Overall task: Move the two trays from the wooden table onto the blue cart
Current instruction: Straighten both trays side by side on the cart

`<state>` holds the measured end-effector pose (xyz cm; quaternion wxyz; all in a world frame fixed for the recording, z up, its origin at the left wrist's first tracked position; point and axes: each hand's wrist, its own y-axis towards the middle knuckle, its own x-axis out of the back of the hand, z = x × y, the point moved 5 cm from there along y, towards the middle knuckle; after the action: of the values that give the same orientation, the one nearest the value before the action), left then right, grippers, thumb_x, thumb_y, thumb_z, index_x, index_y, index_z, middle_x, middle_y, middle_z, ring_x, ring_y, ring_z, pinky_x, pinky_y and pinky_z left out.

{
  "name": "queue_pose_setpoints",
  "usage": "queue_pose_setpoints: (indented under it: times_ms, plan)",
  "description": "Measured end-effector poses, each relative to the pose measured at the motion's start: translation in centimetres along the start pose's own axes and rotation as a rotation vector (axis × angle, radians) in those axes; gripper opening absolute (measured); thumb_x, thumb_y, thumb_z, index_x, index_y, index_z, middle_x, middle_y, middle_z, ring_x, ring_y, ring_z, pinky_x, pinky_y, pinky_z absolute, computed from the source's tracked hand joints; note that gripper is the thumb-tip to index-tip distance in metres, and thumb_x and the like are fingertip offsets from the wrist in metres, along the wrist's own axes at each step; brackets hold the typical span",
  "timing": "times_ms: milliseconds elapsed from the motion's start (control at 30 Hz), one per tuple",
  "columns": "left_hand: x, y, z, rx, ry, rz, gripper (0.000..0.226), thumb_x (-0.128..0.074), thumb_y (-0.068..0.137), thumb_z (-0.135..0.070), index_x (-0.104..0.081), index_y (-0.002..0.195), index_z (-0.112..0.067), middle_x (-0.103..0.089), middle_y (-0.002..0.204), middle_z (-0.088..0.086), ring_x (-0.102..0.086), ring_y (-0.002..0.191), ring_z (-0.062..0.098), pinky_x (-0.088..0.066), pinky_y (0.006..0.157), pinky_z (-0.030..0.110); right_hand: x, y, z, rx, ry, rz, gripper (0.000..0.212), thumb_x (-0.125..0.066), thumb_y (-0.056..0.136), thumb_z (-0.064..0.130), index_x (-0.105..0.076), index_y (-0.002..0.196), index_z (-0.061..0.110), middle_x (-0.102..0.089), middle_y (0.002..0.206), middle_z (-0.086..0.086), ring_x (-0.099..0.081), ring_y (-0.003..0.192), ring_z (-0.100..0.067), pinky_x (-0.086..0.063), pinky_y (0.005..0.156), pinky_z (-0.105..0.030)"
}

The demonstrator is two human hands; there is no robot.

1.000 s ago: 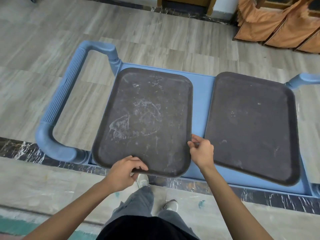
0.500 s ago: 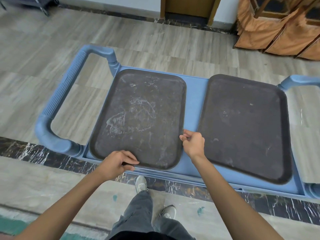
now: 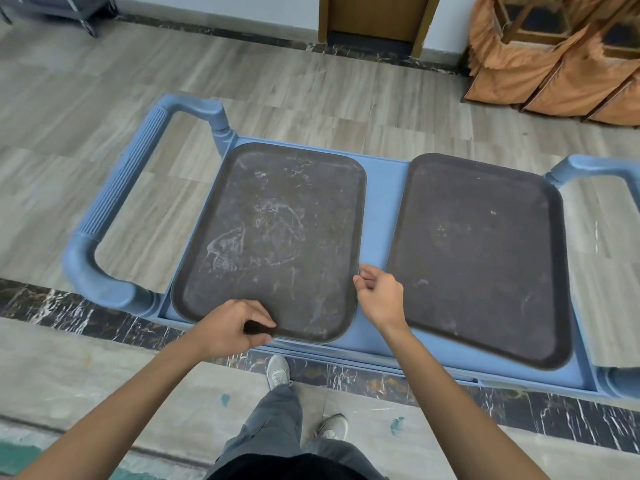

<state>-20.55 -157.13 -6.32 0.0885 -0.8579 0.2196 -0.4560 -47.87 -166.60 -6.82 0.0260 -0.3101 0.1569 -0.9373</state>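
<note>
Both hands (image 3: 304,317) apparently grip the left tray (image 3: 273,237) on the blue cart (image 3: 384,209).

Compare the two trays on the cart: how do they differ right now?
The left tray is streaked with whitish smears; the right tray looks cleaner, with a few specks. The left tray sits fairly square on the blue cart; the right tray is skewed. The left hand grips the left tray's near rim and the right hand is at its side; nothing touches the right tray. Both are dark, rectangular and empty.
</note>
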Motion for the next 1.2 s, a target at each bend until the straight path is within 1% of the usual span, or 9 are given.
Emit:
queue_pose_setpoints:
  times_ms: [67, 133, 233, 367, 533, 833, 1000, 1100, 1200]
  plan:
    - [-0.1, 0.7, -1.2, -0.020, 0.022, -0.041, 0.041, -0.069, 0.083, -0.048, -0.069, 0.121, -0.034, -0.065, 0.122, -0.020, -0.057, 0.111, -0.002, -0.040, 0.101, 0.018, 1.2, -0.6, 0.0, 0.065, -0.019, -0.035, 0.038, -0.061, 0.094, 0.025, -0.064, 0.130, 0.012, -0.071, 0.120, -0.006, -0.067, 0.108, -0.016, -0.044, 0.099, -0.022]
    - [-0.2, 1.6, -2.9, -0.039, 0.033, -0.096, 0.050, -0.064, 0.084, -0.053, -0.061, 0.131, -0.037, -0.058, 0.133, -0.022, -0.050, 0.123, -0.001, -0.033, 0.108, 0.020, 2.8, -1.2, -0.2, 0.129, -0.063, -0.086, 0.038, -0.061, 0.094, 0.028, -0.065, 0.130, 0.016, -0.070, 0.120, -0.005, -0.066, 0.106, -0.017, -0.047, 0.100, -0.030]
    - [-0.5, 3.5, -6.2, -0.101, 0.036, -0.146, 0.061, -0.061, 0.085, -0.056, -0.049, 0.142, -0.039, -0.046, 0.146, -0.023, -0.039, 0.135, 0.001, -0.026, 0.113, 0.021, 5.7, -2.1, -1.2, 0.209, -0.144, -0.158, 0.040, -0.061, 0.093, 0.035, -0.064, 0.131, 0.021, -0.063, 0.134, -0.001, -0.057, 0.124, -0.019, -0.041, 0.104, -0.031]
    - [-1.4, 6.7, -11.4, -0.200, 0.015, -0.130, 0.070, -0.060, 0.086, -0.055, -0.036, 0.149, -0.039, -0.028, 0.159, -0.020, -0.020, 0.147, 0.003, -0.017, 0.121, 0.027, 10.1, -3.2, -4.1, 0.166, -0.185, -0.214, 0.050, -0.059, 0.093, 0.045, -0.055, 0.140, 0.030, -0.043, 0.155, 0.005, -0.031, 0.145, -0.014, -0.033, 0.112, -0.033]
    - [-2.8, 10.6, -17.1, -0.263, -0.037, -0.099, 0.069, -0.067, 0.089, -0.039, -0.037, 0.150, -0.031, -0.023, 0.162, -0.011, -0.016, 0.151, 0.009, -0.014, 0.122, 0.029, 15.7, -3.8, -8.1, 0.079, -0.179, -0.289, 0.056, -0.058, 0.093, 0.048, -0.049, 0.145, 0.029, -0.036, 0.159, 0.003, -0.023, 0.149, -0.016, -0.027, 0.116, -0.034]
    - [-2.4, 20.5, -18.9, 0.054, -0.230, -0.115, 0.070, -0.066, 0.091, -0.024, -0.034, 0.152, -0.017, -0.038, 0.158, 0.005, -0.036, 0.144, 0.021, -0.029, 0.118, 0.038, 24.1, 0.2, -12.4, -0.059, -0.221, -0.412, 0.051, -0.059, 0.093, 0.028, -0.051, 0.143, 0.017, -0.043, 0.154, -0.010, -0.034, 0.143, -0.026, -0.029, 0.114, -0.037]
    - [-2.7, 26.0, -18.7, 0.229, -0.282, -0.121, 0.066, -0.068, 0.087, -0.017, -0.042, 0.147, -0.011, -0.056, 0.142, 0.013, -0.054, 0.129, 0.029, -0.037, 0.107, 0.032, 27.8, 4.0, -13.5, -0.173, -0.223, -0.474, 0.055, -0.051, 0.094, 0.009, -0.039, 0.147, 0.001, -0.047, 0.142, -0.021, -0.043, 0.133, -0.035, -0.031, 0.110, -0.036]
    - [-2.6, 26.9, -18.6, 0.256, -0.263, -0.204, 0.058, -0.065, 0.085, -0.008, -0.052, 0.142, -0.013, -0.066, 0.107, 0.011, -0.064, 0.110, 0.032, -0.042, 0.093, 0.027, 29.0, 6.2, -13.5, -0.223, -0.288, -0.461, 0.057, -0.048, 0.091, 0.000, -0.035, 0.147, -0.002, -0.049, 0.136, -0.025, -0.045, 0.126, -0.040, -0.036, 0.103, -0.040]
    - [-2.2, 27.3, -18.1, 0.262, -0.309, -0.274, 0.062, -0.061, 0.082, 0.000, -0.053, 0.140, -0.020, -0.068, 0.113, 0.013, -0.067, 0.097, 0.035, -0.049, 0.097, 0.038, 30.1, 7.8, -13.9, -0.274, -0.325, -0.468, 0.052, -0.046, 0.086, -0.005, -0.047, 0.138, -0.002, -0.056, 0.124, -0.026, -0.052, 0.116, -0.043, -0.044, 0.092, -0.043]
